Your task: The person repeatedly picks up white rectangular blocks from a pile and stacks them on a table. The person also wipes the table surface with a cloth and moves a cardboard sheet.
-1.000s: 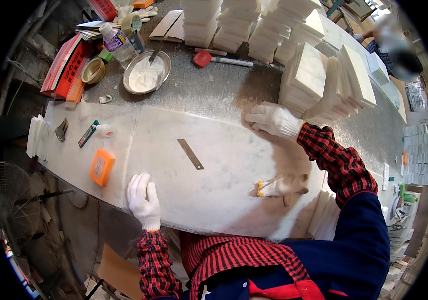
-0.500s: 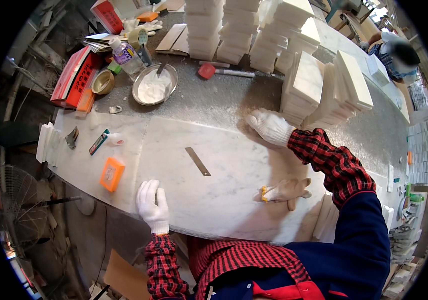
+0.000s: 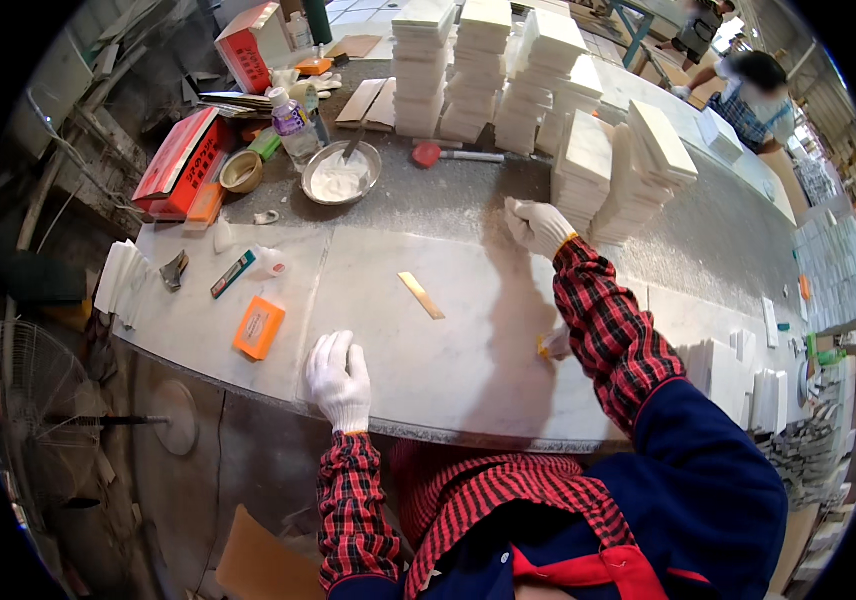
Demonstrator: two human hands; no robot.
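Observation:
My left hand (image 3: 340, 380), in a white knit glove, rests near the front edge of the marble slab (image 3: 388, 380), fingers extended. My right hand (image 3: 542, 228), gloved too, is low over the grey bench just beyond the slab's far edge, beside brownish dust. Its fingers are curled together; whatever they may hold is hidden. Between the hands lies a flat metal strip like a small ruler (image 3: 421, 296), shining yellowish. An orange box (image 3: 259, 328) sits left of my left hand. Under my right forearm, a spare glove (image 3: 554, 345) is mostly covered.
Stacks of white stone tiles (image 3: 580, 170) stand beyond my right hand. Farther left are a metal bowl of white powder (image 3: 342, 176), a plastic bottle (image 3: 293, 128) and a red box (image 3: 184, 165). A co-worker (image 3: 753, 100) is at the far right.
The whole view has shifted, showing more of the far bench. My right forearm now covers most of the spare glove. My left hand stays in about the same place on the slab.

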